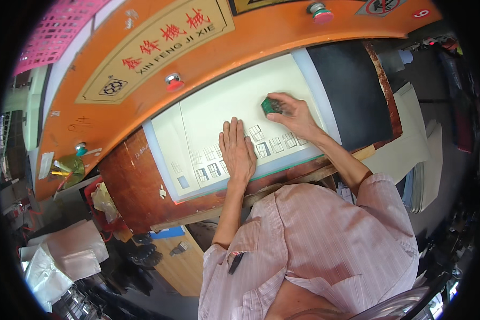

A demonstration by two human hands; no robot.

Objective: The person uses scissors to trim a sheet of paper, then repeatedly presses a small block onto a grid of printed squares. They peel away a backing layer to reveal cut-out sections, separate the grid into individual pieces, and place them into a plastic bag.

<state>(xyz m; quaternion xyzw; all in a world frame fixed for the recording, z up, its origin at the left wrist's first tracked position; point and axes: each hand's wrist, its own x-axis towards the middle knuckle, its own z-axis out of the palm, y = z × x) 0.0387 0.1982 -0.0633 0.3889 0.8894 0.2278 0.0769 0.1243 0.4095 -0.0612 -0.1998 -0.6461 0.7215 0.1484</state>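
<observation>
A pale cream sheet [234,96] lies on a whitish cutting board [325,109] under the press. My left hand [237,152] rests flat on the sheet, fingers stretched forward and holding nothing. Rows of small rectangular cuts [276,144] run along the sheet's near side, on both sides of that hand. Some are open holes where the bluish board shows through. Farther right, my right hand [296,114] grips a small green cutting die [270,106] between thumb and fingers, over the uncut part of the sheet. Whether the die touches the sheet I cannot tell.
An orange press beam [208,56] with red push buttons [174,82] spans the far side. To the right lies a black pad [352,90], with stacked pale sheets [405,128] beyond it. A worn brown table [128,181] shows at left, above a wooden board [178,264].
</observation>
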